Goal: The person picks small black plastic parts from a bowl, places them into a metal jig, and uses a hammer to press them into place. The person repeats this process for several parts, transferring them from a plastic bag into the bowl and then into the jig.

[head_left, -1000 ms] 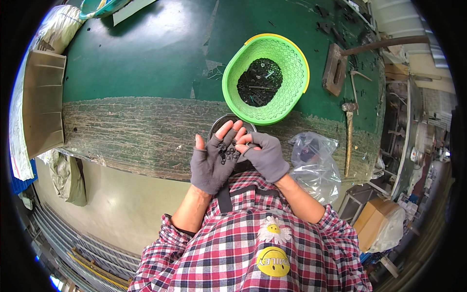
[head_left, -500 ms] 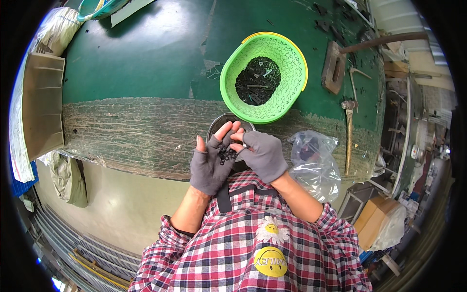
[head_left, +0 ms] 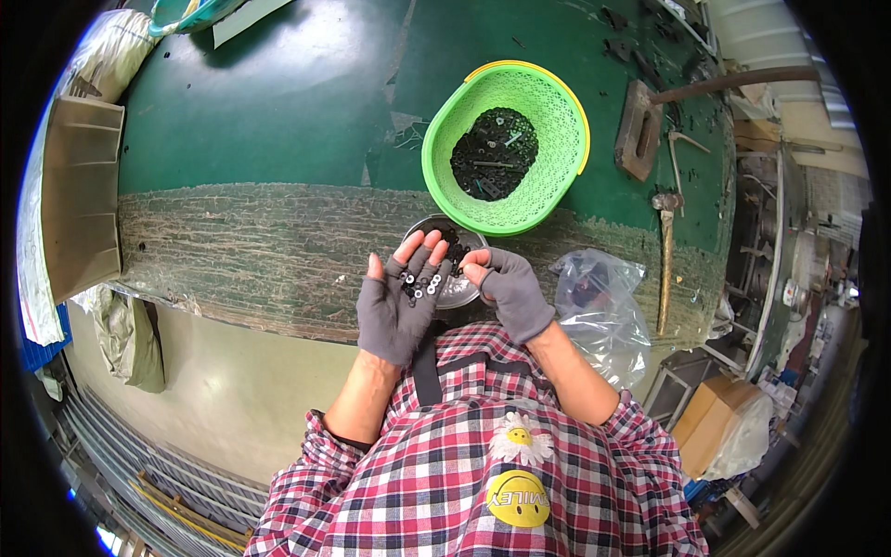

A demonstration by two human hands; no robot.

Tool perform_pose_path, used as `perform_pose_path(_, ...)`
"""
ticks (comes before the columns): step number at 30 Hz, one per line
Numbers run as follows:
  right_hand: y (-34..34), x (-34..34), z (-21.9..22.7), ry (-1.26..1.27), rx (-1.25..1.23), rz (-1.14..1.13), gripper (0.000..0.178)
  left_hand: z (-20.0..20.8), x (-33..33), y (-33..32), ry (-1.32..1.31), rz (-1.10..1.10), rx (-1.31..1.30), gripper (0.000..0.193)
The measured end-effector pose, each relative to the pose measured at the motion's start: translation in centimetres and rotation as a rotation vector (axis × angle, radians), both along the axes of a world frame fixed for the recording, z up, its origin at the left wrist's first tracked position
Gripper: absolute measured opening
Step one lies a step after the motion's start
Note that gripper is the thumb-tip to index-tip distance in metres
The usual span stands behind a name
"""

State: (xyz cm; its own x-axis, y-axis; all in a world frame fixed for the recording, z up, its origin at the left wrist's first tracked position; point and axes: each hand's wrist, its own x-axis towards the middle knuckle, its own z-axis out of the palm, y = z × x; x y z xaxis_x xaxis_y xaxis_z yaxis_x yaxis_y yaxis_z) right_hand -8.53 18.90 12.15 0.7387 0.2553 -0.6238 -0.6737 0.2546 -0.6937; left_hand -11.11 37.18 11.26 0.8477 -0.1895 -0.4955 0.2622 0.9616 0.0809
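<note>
1. Grey fingerless gloves (head_left: 388,332) cover both hands, which work at the middle of the frame, over the near edge of the green surface (head_left: 260,111).
2. As far as shows, handling is underway and looks unfinished: a small batch of parts (head_left: 419,293), some dark and some pale-faced rings, lies in the left palm, while dark pieces (head_left: 456,251) lie in the bowl (head_left: 458,296) behind the fingers.
3. A far larger dark heap (head_left: 497,172) fills the bottom of the green basket (head_left: 560,139), upper centre; how much of it is dealt with cannot be told.
4. The left hand (head_left: 394,311) is spread, palm up and slightly cupped, carrying the parts loosely without gripping them.
5. The right hand (head_left: 512,295) is half curled, thumb and forefinger tips drawn together beside the bowl; whether they pinch a part is too small to tell.
6. Right of centre, a clear bag (head_left: 608,320) lies near the right hand.
</note>
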Motion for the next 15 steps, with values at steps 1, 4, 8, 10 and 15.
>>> perform_pose_path(1, -0.1, 0.0, -0.2, 0.02, 0.018, 0.0, 0.013, -0.5, 0.0, 0.0, 0.033, -0.001, 0.039, 0.065)
perform_pose_path(4, 0.0, 0.0, -0.1, 0.019, 0.053, -0.017, 0.012, -1.2, -0.3, 0.2, 0.058, 0.015, 0.05, 0.049)
perform_pose_path(8, -0.3, 0.1, 0.1, 0.087, 0.219, -0.068, 0.012, -0.8, -0.6, 0.2, 0.074, -0.09, 0.166, 0.039)
perform_pose_path(10, -0.2, 0.0, -0.1, 0.092, 0.254, -0.103, 0.012, -0.8, -0.6, 0.5, 0.125, -0.247, 0.286, 0.03)
perform_pose_path(15, 0.6, 0.0, 0.0, -0.061, 0.047, -0.004, 0.013, 0.2, -0.6, -1.0, 0.089, -0.334, 0.413, 0.02)
